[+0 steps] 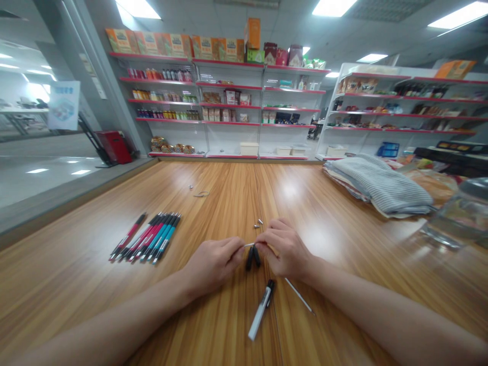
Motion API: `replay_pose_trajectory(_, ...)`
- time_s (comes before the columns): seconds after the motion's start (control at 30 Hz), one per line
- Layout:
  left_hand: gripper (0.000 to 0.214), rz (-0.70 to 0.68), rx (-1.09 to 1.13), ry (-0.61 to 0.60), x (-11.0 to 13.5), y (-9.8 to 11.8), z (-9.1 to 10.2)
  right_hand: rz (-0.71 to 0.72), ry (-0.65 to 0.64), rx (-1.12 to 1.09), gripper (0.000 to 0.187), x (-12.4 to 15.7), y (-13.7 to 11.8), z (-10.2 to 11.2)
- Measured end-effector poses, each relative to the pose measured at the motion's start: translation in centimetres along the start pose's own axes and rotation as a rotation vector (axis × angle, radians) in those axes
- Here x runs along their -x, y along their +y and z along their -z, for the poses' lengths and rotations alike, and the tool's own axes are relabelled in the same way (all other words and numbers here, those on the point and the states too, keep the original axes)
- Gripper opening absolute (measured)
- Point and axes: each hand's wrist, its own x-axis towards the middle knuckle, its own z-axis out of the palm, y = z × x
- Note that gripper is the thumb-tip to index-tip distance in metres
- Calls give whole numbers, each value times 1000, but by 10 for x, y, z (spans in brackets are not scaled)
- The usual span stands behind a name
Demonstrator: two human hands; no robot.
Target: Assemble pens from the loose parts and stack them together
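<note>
My left hand (213, 263) and my right hand (282, 248) meet over the wooden table (95, 284), both pinched on a small thin whitish part (249, 245) held between their fingertips. Just below it lie two short black pen pieces (252, 257). A white pen barrel with a black end (261, 309) lies nearer to me, with a thin refill (299, 296) to its right. Two tiny metal bits (258, 223) rest just beyond my right hand. A row of several red, black and teal pens (147, 238) lies to the left.
A stack of folded striped cloths (381, 187) sits at the right, with a clear glass jar (459, 213) nearer the edge. A small spring and a metal bit (199, 192) lie farther back. Stocked shop shelves (229, 96) line the far wall.
</note>
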Motion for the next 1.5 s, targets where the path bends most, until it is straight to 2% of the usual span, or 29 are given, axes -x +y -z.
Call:
replay_pose_trajectory(0.23, 22, -48, -12, -66, 2, 0, 2, 25, -30, -3, 10, 2, -1, -5)
replay_pose_trajectory(0.33, 21, -22, 100, -65, 1, 2, 3, 21, -27, -19, 10, 1, -2, -5)
replay_pose_trajectory(0.4, 22, 88, 327, -22, -1, 3, 3, -3, -12, -33, 9, 0, -1, -4)
replay_pose_trajectory(0.53, 30, 465, 1110, 50, -5, 0, 2, -149, 58, -55, 12, -2, 5, -6)
replay_pose_trajectory(0.6, 29, 563, 1419, 106, -8, -5, 1, -211, 63, -43, 13, -1, 11, -8)
replay_pose_trajectory(0.67, 27, 627, 1591, 147, -10, -11, 2, -238, 53, -34, 14, -1, 17, -9)
replay_pose_trajectory(0.73, 27, 690, 1680, 136, -12, -16, 2, -217, 26, -46, 15, 0, 21, -8)
replay_pose_trajectory(0.93, 25, 764, 1713, 22, -9, -29, -2, 13, -188, -140, 19, 1, 17, -1)
replay_pose_trajectory(1.07, 24, 701, 1565, -26, -7, -22, -1, 52, -269, -160, 26, 2, 15, -1)
replay_pose_trajectory(1.2, 31, 536, 1302, -191, -6, -3, 4, 82, -298, -142, 29, 2, 14, 0)
replay_pose_trajectory(1.3, 32, 394, 1145, -253, -5, 4, 6, 98, -302, -112, 22, 0, 12, 2)
replay_pose_trajectory(1.37, 31, 392, 1137, -276, -5, 4, 6, 101, -304, -104, 17, -1, 10, 3)
replay_pose_trajectory(1.5, 27, 502, 1215, -303, -6, -3, 5, 82, -256, -124, 15, -2, 10, 2)
